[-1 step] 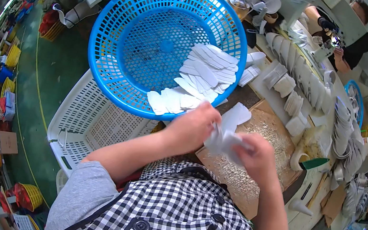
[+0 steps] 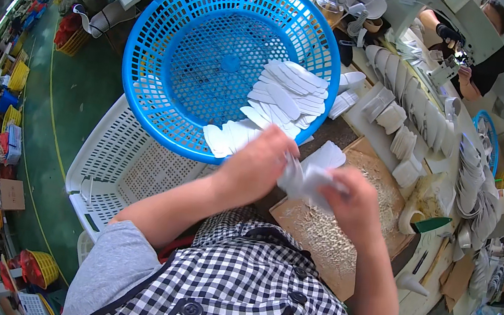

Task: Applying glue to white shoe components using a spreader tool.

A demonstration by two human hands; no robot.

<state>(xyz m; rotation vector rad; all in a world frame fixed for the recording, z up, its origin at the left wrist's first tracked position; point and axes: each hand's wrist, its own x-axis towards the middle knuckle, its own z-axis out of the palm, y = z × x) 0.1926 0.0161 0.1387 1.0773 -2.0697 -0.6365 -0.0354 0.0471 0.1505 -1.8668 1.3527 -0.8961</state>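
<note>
My left hand (image 2: 263, 159) is closed on one end of a flat, pale white piece (image 2: 301, 182), just in front of the basket's near right rim. My right hand (image 2: 354, 197) grips the other side of it. Motion smears the piece, so I cannot tell whether it is one layer or several. Another white rounded strip (image 2: 327, 155) lies just beyond it, above the board. In the big round blue basket (image 2: 143, 97), many similar white long, rounded flat pieces (image 2: 284, 100) lie overlapping along the right and near side.
A brown board (image 2: 330, 249) strewn with pale crumbs lies under my hands. A white rectangular basket (image 2: 100, 160) stands below the blue one. Curved white parts (image 2: 407, 93) line the bench at right, beside a dark green pointed thing (image 2: 431, 224). Across it, a gloved person works at a machine.
My left hand has shifted slightly up and left, still on the white piece. The right hand has risen a little. The pieces in the blue basket look the same.
</note>
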